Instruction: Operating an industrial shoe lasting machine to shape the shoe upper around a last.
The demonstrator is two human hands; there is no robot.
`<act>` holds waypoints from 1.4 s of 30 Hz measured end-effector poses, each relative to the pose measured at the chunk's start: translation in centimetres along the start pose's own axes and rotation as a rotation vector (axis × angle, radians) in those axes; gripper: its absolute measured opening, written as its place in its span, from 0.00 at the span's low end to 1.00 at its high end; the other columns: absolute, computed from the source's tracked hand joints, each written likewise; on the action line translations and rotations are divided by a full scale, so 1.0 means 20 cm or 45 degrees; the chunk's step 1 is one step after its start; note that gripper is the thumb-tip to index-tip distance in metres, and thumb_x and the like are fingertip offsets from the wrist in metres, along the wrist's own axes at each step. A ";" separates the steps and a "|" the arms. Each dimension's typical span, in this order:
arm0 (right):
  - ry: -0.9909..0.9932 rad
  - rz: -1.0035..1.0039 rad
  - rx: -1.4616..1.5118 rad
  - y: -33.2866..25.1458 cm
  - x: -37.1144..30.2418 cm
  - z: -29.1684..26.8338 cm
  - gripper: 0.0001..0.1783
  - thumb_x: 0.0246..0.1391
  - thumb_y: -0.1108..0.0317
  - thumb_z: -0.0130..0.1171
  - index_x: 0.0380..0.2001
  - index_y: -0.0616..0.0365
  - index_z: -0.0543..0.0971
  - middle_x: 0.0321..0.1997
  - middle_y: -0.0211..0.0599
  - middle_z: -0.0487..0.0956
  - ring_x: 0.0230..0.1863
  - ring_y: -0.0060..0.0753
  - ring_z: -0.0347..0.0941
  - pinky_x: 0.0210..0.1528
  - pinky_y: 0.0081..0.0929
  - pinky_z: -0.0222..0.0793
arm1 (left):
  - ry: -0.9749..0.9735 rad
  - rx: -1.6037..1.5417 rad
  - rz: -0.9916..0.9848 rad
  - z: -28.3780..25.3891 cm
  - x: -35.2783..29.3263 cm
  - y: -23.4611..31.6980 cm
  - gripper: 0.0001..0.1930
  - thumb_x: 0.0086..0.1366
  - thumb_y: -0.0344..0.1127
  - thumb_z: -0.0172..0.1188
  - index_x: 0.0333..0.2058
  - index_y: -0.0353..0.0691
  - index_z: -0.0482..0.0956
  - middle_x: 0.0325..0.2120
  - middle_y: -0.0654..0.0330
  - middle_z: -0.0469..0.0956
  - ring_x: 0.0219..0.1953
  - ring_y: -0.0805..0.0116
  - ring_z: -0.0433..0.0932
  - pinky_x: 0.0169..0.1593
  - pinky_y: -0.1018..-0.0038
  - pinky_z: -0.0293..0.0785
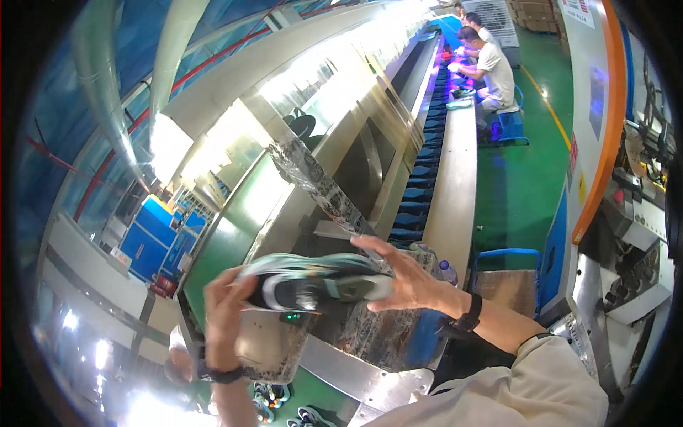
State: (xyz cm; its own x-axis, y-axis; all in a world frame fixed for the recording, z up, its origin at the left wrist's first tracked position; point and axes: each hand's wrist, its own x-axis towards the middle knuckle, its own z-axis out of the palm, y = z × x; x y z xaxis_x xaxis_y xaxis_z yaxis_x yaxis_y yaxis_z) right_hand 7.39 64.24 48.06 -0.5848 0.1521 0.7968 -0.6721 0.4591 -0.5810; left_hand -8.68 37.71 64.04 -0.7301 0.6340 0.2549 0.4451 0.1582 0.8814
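A sneaker [313, 286] in black, grey and pale mint is held sideways between my two hands, slightly blurred. My left hand [226, 307] wraps its fingers and thumb around the left end. At the right end, my right hand [413, 281] has its thumb below and its fingers above, closed on the shoe; part of that end is hidden by the hand. Below the shoe stands a worn, film-wrapped machine box [377, 334] with small green lights beside it.
A long conveyor [417, 192] with dark slats runs away from me, beside a pale ledge [454, 164]. A bottle [447, 272] stands near my right hand. Several shoes [270, 398] are on the green floor below. Co-workers [491, 71] sit farther along; a blue-framed stool [505, 288] is at right.
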 end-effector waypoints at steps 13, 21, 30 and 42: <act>0.019 0.607 -0.768 0.13 -0.50 0.12 0.46 0.38 0.52 0.75 0.60 0.59 0.69 0.59 0.50 0.72 0.65 0.48 0.64 0.67 0.47 0.55 | 0.169 -0.110 -0.112 0.92 -0.18 -0.85 0.33 0.71 0.46 0.54 0.64 0.27 0.58 0.55 0.48 0.71 0.57 0.62 0.70 0.60 0.70 0.64; -0.179 0.694 -0.478 -0.08 -0.14 -0.10 0.43 0.36 0.58 0.73 0.57 0.59 0.70 0.56 0.53 0.75 0.59 0.55 0.71 0.62 0.45 0.64 | -0.081 0.649 0.192 1.02 -0.46 -0.85 0.34 0.68 0.47 0.56 0.66 0.33 0.58 0.68 0.38 0.52 0.68 0.39 0.55 0.70 0.55 0.52; -0.561 0.751 -1.060 0.12 0.09 0.27 0.27 0.39 0.64 0.69 0.41 0.68 0.73 0.30 0.58 0.81 0.36 0.59 0.80 0.41 0.46 0.77 | -0.097 0.543 0.265 1.00 -0.45 -0.89 0.35 0.65 0.41 0.59 0.65 0.31 0.58 0.67 0.37 0.54 0.69 0.40 0.54 0.70 0.52 0.49; -0.267 0.570 -1.042 0.04 -0.01 0.28 0.30 0.42 0.65 0.68 0.50 0.59 0.73 0.38 0.53 0.80 0.37 0.53 0.80 0.41 0.45 0.76 | 0.022 -0.127 0.195 0.94 -0.45 -0.93 0.32 0.71 0.39 0.53 0.65 0.25 0.55 0.66 0.38 0.57 0.69 0.47 0.55 0.70 0.59 0.49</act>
State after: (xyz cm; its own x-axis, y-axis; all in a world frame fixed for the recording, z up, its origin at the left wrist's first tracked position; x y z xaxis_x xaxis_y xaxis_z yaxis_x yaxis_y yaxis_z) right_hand 4.48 59.65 46.59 -0.8334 0.3390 0.4365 0.1135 0.8779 -0.4651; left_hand -0.63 43.36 37.79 -0.6669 0.6316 0.3954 0.4991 -0.0154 0.8664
